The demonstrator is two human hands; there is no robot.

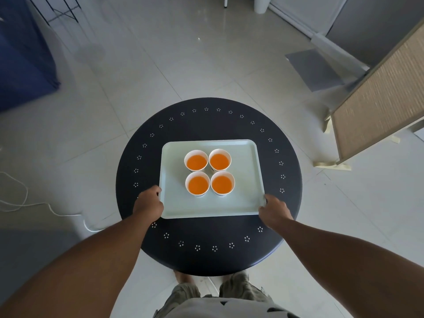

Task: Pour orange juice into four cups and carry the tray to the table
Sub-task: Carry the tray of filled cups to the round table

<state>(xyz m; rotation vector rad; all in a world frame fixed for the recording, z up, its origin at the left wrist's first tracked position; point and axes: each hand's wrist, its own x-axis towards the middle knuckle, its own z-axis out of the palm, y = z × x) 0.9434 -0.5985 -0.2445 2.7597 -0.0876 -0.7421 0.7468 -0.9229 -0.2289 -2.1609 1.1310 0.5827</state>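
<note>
A pale green tray (243,203) lies on a round dark table (206,120) with a ring of small white flower marks. Several white paper cups (196,160) filled with orange juice stand close together in a square at the tray's middle. My left hand (149,203) grips the tray's near left edge, fingers curled round the rim. My right hand (274,211) grips the near right corner the same way. Whether the tray rests on the table or hovers just above it cannot be told.
Pale tiled floor surrounds the table. A woven folding screen (376,106) stands at the right. A dark blue cloth-covered object (23,53) is at the left. A white cable (34,204) lies on the floor at the left. A grey mat (314,67) lies beyond.
</note>
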